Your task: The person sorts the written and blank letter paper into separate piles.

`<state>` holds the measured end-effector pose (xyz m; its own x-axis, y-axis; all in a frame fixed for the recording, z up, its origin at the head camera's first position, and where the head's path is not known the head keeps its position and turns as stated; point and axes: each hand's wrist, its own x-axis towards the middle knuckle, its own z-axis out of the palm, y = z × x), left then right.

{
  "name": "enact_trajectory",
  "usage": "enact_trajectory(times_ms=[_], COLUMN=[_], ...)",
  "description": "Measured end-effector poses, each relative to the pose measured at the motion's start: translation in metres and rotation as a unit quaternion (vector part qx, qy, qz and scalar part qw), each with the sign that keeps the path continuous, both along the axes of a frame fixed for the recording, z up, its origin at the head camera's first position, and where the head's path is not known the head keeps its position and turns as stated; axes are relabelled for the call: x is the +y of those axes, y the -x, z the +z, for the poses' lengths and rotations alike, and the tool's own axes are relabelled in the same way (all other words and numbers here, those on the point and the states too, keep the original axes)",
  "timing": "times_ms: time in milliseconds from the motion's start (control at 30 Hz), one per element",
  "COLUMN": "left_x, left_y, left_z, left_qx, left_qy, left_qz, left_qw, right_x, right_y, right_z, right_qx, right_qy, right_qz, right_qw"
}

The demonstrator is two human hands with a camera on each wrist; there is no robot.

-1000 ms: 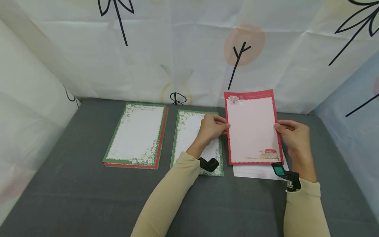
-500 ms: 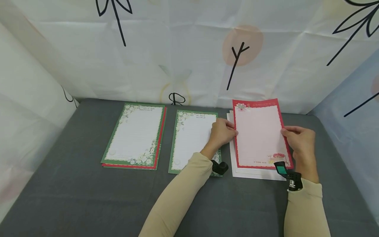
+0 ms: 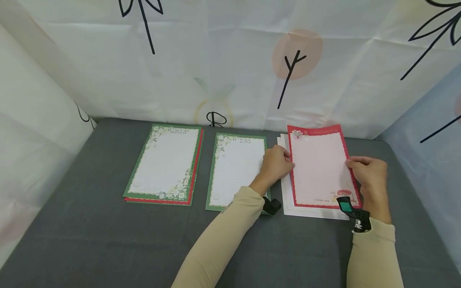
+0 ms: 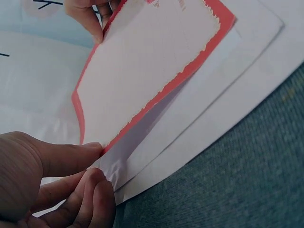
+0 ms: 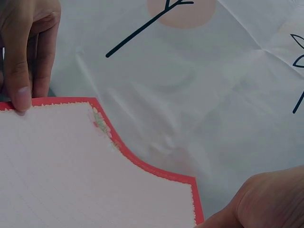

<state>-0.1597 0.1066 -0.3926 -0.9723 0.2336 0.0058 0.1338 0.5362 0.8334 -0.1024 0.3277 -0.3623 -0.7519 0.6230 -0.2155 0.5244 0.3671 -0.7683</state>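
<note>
A red-bordered sheet of paper (image 3: 318, 168) is held by its two sides, slightly above some white sheets (image 3: 286, 196) at the right of the table. At its left edge, my left hand (image 3: 275, 165) pinches it between thumb and fingers; the thumb (image 4: 71, 159) lies on its face in the left wrist view. My right hand (image 3: 371, 176) grips the opposite edge. The paper's top edge bows in the right wrist view, where a printed flower (image 5: 101, 122) marks one corner. The white sheets are partly covered by the red-bordered one.
A green-bordered sheet (image 3: 235, 172) lies in the middle, partly under the left forearm. Farther left is a stack of green-bordered and red sheets (image 3: 163, 164). Grey cloth (image 3: 108, 240) covers the table, and a white patterned curtain (image 3: 237, 60) hangs behind it.
Both hands have carried the red-bordered sheet right and down, closer over the white sheets. More of the white sheets' left side shows now. The green-bordered sheets have stayed put.
</note>
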Motion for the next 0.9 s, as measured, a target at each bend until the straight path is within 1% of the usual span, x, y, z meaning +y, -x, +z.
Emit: enact_trajectory(times_ms=[67, 300, 400, 500, 633, 767, 900], left_x=[0.0017, 0.0049, 0.0053, 0.0046, 0.0032, 0.0014, -0.0006], left_y=[-0.0012, -0.0032, -0.0037, -0.0047, -0.0065, -0.0077, -0.007], left_z=[0.001, 0.0042, 0.0046, 0.0042, 0.0035, 0.004, 0.0045], left_qx=[-0.002, -0.01, -0.011, -0.001, 0.01, 0.007, 0.002], left_qy=[0.011, 0.073, 0.081, 0.088, 0.093, 0.094, 0.092], left_qz=[-0.005, -0.019, -0.019, -0.018, -0.026, -0.03, -0.022], left_qw=[0.9999, 0.9971, 0.9964, 0.996, 0.9953, 0.9951, 0.9955], right_x=[0.0019, 0.0053, 0.0058, 0.0059, 0.0068, 0.0069, 0.0069], right_y=[-0.0011, -0.0036, -0.0029, -0.0023, -0.0024, -0.0018, -0.0015], right_z=[-0.0004, -0.0031, -0.0033, -0.003, -0.0028, -0.0035, -0.0042], right_qx=[-0.008, -0.031, -0.036, -0.047, -0.063, -0.071, -0.075], right_qy=[0.002, 0.003, -0.001, 0.0, 0.0, -0.012, -0.015], right_qz=[0.005, 0.032, 0.037, 0.036, 0.035, 0.034, 0.033], right_qw=[1.0, 0.999, 0.9987, 0.9982, 0.9974, 0.9968, 0.9966])
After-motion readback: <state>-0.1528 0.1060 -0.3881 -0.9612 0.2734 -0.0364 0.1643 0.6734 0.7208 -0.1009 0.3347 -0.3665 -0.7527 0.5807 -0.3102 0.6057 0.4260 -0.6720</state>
